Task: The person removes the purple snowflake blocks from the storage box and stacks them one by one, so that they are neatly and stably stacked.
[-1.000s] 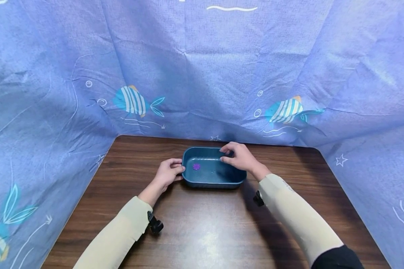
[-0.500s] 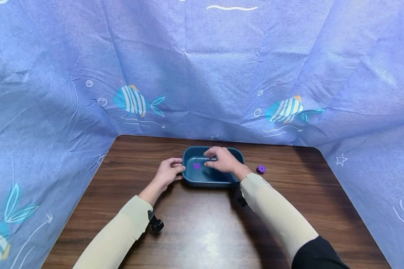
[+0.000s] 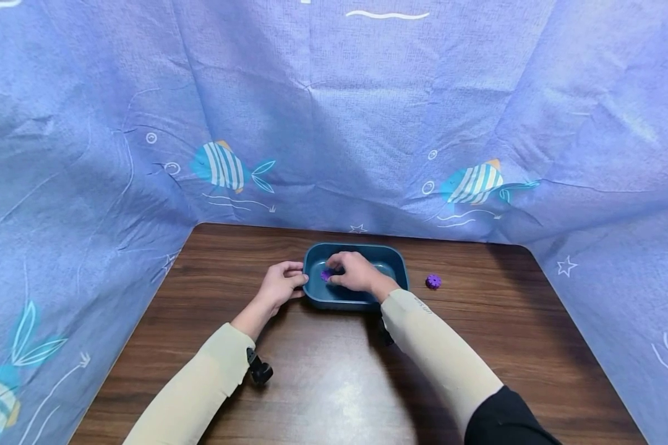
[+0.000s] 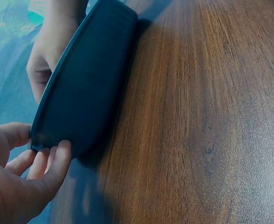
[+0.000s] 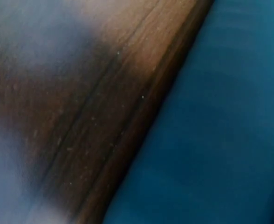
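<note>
A dark blue rectangular tray (image 3: 367,305) with rounded corners stands on the table. My left hand (image 3: 278,284) grips its left end, thumb and fingers about the rim; in the left wrist view my left hand (image 4: 30,177) touches the rim and outer wall. Inside the tray, toward its left, lies a small purple flower-shaped disc (image 3: 325,275). Reaching into the tray, my right hand (image 3: 355,272) has its thumb and bent fingers apart just right of the disc and partly over it. The right wrist view shows only the tray's blurred wall (image 5: 211,116) and wood.
A second purple flower-shaped piece (image 3: 433,281) lies on the wooden table (image 3: 334,364), right of the tray. A blue cloth (image 3: 334,123) printed with fish hangs behind and on both sides of the table.
My right hand has moved left and down inside the tray, from its right end to the purple disc. The piece on the right has come into sight. My left hand keeps its place.
</note>
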Tool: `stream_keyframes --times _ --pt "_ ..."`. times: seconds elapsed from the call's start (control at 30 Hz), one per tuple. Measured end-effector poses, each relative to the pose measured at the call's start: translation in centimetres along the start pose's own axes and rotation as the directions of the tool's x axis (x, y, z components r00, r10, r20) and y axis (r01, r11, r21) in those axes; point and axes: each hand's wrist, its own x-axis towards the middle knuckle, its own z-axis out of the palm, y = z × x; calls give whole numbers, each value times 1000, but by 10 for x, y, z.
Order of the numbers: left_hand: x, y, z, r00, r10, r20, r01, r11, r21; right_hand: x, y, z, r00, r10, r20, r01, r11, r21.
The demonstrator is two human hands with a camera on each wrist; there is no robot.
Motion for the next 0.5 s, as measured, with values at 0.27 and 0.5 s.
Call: stream_keyframes --times 0.27,0.5 --pt "0 -1 0 1000 -6 8 6 1000 -3 2 -3 4 999 20 26 -17 994 -104" --pt "-1 1 1 1000 -9 4 9 1000 -8 4 -7 8 999 33 19 -26 964 -266"
